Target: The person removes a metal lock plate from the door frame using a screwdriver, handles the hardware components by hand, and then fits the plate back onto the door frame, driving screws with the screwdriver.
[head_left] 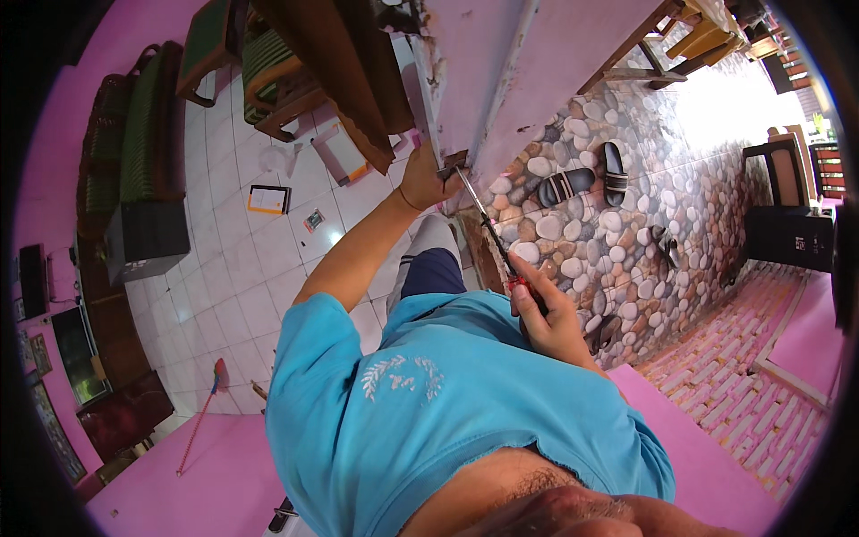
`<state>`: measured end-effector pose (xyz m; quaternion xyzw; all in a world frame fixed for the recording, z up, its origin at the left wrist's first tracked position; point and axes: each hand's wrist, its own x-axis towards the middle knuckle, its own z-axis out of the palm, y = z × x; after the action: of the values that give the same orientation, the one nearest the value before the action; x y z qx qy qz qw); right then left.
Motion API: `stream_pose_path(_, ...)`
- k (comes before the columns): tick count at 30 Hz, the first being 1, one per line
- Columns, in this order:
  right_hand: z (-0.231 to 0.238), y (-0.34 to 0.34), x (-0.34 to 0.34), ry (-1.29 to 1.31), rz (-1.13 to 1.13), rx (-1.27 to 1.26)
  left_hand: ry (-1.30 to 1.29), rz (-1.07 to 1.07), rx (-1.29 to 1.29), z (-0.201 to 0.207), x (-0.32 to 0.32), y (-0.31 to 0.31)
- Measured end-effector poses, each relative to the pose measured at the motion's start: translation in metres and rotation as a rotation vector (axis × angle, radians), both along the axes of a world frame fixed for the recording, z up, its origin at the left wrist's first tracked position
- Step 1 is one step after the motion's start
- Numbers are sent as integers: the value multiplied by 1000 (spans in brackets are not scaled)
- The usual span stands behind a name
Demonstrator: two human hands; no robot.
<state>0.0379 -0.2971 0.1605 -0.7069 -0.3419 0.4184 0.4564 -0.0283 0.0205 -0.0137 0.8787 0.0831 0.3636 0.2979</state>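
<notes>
My right hand (pixel 550 318) is closed round the red-and-black handle of a long screwdriver (pixel 472 191). Its shaft slants up and left, and the tip meets a small dark metal plate (pixel 455 164) at the edge of a worn, pale pink post (pixel 488 98). Pinched at that plate are the fingers of my left hand (pixel 426 182), partly hidden behind it. How the plate is fixed, and whether a screw sits under the tip, is too small to tell.
A brown door panel (pixel 344 63) stands left of the post. On the white tiles lie an open box (pixel 340 154), a yellow-and-white packet (pixel 268 200) and a small card (pixel 313 220). Striped sandals (pixel 565 187) rest on the pebble-patterned floor at right. Green-cushioned seats (pixel 152 125) line the far left.
</notes>
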Motion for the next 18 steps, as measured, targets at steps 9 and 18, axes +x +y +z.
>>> stream_pose_path(9, -9, 0, 16, 741, -42, 53, -54, -4, -20, -11, -1, -5)
stream_pose_path(18, -11, -12, 12, 710, 89, 63, 39, 173, -11, 7, -7, -16)
